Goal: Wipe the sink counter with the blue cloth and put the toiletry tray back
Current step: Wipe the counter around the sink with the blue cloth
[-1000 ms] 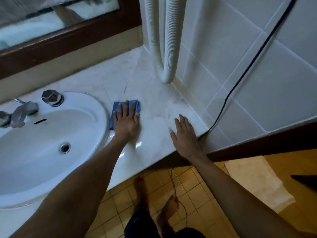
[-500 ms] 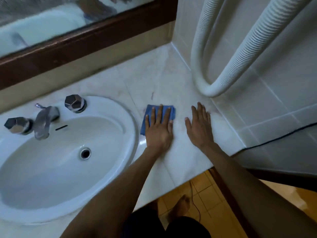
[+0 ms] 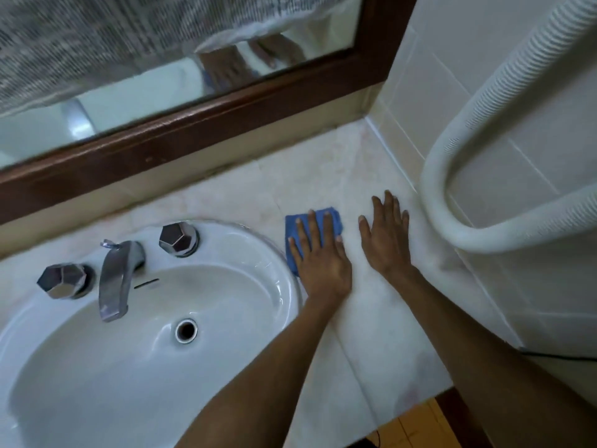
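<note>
At the far left of my head view, the white oval sink sits recessed in the pale marble counter. Along its back rim I see, left to right: a faceted chrome knob, the chrome spout pointing down into the basin, and a second faceted knob. The drain lies near the basin's centre, in front of the spout. Behind the sink runs a dark wooden mirror frame, with blurred reflections in the glass above it.

Just beside the sink's right rim, the blue cloth lies flat on the counter. My left hand rests palm-down on it with the fingers extended and slightly spread; the hand is flat and uncurled, pressing the cloth against the marble without gripping it. The cloth's far and left edges show past the fingertips.

Near that hand, and apart from it, my right hand lies palm-down directly on the bare marble, fingers extended and spread, with nothing in it.

Further right, a white corrugated hose loops in front of the tiled wall, its lower bend near the right hand's fingertips. At the bottom right, a strip of yellow floor tile shows below the counter edge. I see no toiletry tray in this view.
</note>
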Tool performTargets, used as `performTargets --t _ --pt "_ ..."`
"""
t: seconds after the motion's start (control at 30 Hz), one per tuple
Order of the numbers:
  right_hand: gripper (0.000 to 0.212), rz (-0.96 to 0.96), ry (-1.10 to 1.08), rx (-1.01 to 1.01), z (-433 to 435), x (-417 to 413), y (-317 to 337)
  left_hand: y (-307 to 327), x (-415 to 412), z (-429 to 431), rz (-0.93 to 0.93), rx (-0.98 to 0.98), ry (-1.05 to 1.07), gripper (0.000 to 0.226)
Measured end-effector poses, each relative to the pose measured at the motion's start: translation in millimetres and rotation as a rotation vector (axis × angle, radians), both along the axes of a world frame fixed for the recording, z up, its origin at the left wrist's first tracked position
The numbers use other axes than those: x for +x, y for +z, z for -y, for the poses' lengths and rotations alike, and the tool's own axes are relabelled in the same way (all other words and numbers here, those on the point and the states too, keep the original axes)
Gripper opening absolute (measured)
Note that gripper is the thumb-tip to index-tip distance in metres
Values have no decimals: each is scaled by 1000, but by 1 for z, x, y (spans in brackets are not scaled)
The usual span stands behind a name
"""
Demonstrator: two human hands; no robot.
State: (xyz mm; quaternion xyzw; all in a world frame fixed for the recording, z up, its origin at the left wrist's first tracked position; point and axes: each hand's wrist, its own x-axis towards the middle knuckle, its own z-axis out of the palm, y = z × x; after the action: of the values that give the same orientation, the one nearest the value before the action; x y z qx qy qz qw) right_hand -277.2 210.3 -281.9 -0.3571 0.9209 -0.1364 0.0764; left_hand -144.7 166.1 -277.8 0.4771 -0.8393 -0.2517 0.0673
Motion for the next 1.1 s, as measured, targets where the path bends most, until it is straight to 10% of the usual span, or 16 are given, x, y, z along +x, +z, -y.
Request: performTargets --t 0.47,0.87,1.1 --pt "50 -232 -122 -19 15 8 -8 0 -40 171 160 24 411 59" --pt "51 -188 -131 -117 15 4 -9 -2 -105 158 134 -106 -473 57" --pt "51 -193 -143 -106 16 5 -11 -8 -71 174 178 -162 -205 58"
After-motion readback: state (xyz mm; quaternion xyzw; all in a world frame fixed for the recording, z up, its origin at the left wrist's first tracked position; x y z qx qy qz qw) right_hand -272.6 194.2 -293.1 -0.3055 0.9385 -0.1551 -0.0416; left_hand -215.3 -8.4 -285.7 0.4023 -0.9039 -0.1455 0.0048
